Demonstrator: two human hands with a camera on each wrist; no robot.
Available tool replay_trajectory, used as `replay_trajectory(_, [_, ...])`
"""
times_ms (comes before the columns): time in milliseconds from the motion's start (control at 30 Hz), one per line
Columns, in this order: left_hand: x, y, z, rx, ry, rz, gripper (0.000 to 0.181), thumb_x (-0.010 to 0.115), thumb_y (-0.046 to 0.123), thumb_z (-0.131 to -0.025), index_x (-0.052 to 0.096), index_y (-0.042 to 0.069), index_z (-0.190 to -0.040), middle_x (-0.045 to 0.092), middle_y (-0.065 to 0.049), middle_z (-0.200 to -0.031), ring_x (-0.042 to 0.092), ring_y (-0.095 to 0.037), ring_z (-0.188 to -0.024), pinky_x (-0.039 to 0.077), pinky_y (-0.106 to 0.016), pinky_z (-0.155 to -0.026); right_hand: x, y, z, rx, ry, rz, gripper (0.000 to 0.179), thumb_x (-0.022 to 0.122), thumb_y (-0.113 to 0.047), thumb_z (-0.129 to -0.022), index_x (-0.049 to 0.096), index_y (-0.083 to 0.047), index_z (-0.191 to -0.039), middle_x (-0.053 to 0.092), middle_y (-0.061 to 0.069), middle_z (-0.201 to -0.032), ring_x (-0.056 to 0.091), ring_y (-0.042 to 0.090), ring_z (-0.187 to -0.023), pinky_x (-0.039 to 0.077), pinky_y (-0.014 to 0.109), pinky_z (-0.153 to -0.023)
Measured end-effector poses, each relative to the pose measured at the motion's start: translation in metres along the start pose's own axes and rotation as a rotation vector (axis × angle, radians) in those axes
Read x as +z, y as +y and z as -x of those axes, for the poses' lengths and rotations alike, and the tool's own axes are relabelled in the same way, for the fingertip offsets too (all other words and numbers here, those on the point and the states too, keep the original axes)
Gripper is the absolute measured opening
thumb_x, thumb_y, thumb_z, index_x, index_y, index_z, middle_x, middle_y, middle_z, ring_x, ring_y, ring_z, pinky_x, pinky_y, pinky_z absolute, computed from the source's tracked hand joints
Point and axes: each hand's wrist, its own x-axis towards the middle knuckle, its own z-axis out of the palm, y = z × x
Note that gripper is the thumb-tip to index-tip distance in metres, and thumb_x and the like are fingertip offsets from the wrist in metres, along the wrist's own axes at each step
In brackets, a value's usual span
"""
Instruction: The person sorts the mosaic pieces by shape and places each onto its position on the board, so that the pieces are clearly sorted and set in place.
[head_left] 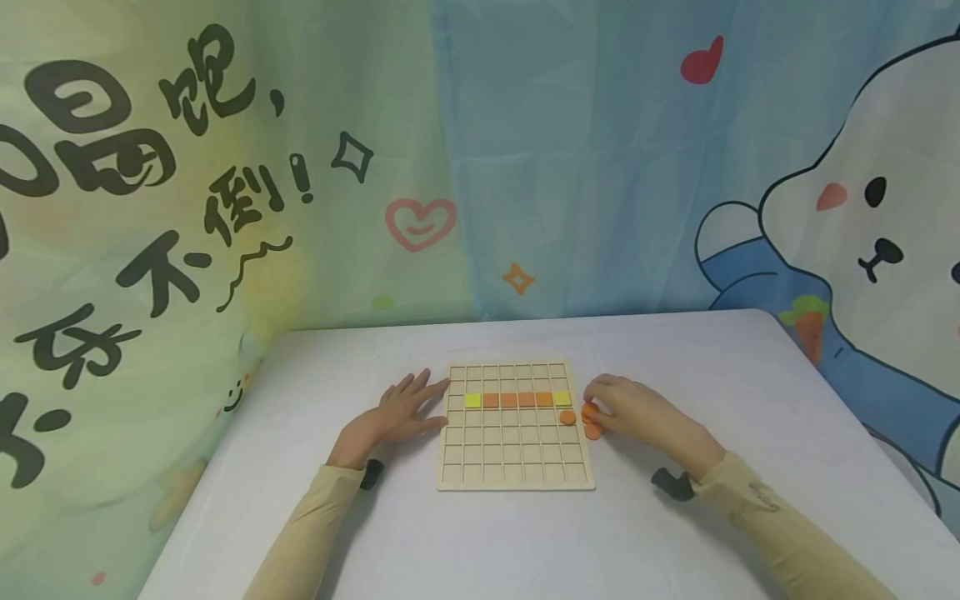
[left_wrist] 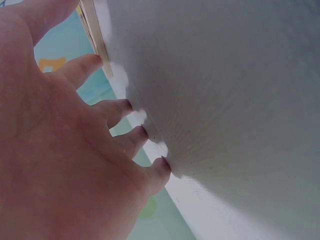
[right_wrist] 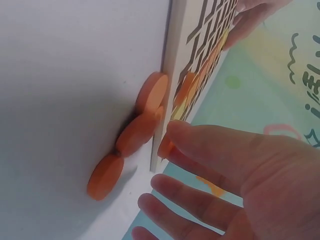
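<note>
A wooden grid board (head_left: 510, 477) lies on the white table, with a row of yellow and orange squares (head_left: 508, 400) across it. My left hand (head_left: 401, 410) rests at the board's left edge, fingers spread, thumb and index fingertip right at the rim. Just past the right edge, my right hand (head_left: 637, 408) pinches an orange disc (right_wrist: 165, 146) between thumb and index finger; its other fingers are loosely bent. Several loose orange discs (right_wrist: 105, 177) lie on the table beside that edge, partly under the hand in the head view. Another orange disc (head_left: 567, 417) sits on the board's right column.
The white table (head_left: 517, 550) reaches back to a printed curtain (head_left: 585, 167) with cartoon figures and writing. Dark wrist-worn pieces (head_left: 672, 484) show under both sleeves.
</note>
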Motion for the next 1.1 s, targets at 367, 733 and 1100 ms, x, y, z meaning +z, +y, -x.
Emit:
replay_trajectory(367, [-0.001, 0.003, 0.001, -0.016, 0.003, -0.002, 0.071, 0.058, 0.051, -0.098, 0.031, 0.026, -0.159, 0.014, -0.016, -0.169, 0.009, -0.045, -0.155, 0.01, -0.064, -0.124, 0.006, -0.012, -0.009, -0.035, -0.024, -0.017, 0.007, 0.071, -0.018, -0.093, 0.069, -0.011, -0.091, 0.066, 0.006, -0.104, 0.053, 0.017, -0.083, 0.049, 0.031, -0.072])
replay_trajectory(733, [-0.001, 0.002, -0.001, -0.007, 0.005, 0.002, 0.07, 0.056, 0.052, -0.099, 0.029, 0.028, -0.16, 0.012, -0.014, -0.17, 0.006, -0.043, -0.156, 0.009, -0.063, -0.125, 0.006, -0.018, -0.009, -0.058, -0.009, -0.031, 0.009, 0.072, -0.017, -0.092, 0.07, -0.01, -0.097, 0.065, 0.004, -0.103, 0.051, 0.015, -0.08, 0.046, 0.029, -0.07])
replay_trajectory(1100, [0.001, 0.0, -0.001, -0.013, -0.006, -0.008, 0.071, 0.055, 0.054, -0.099, 0.029, 0.029, -0.16, 0.011, -0.013, -0.17, 0.006, -0.042, -0.156, 0.009, -0.062, -0.125, 0.014, -0.022, -0.012, -0.088, 0.004, -0.021, 0.013, 0.071, -0.021, -0.094, 0.07, -0.011, -0.101, 0.065, 0.001, -0.1, 0.05, 0.012, -0.076, 0.046, 0.026, -0.067])
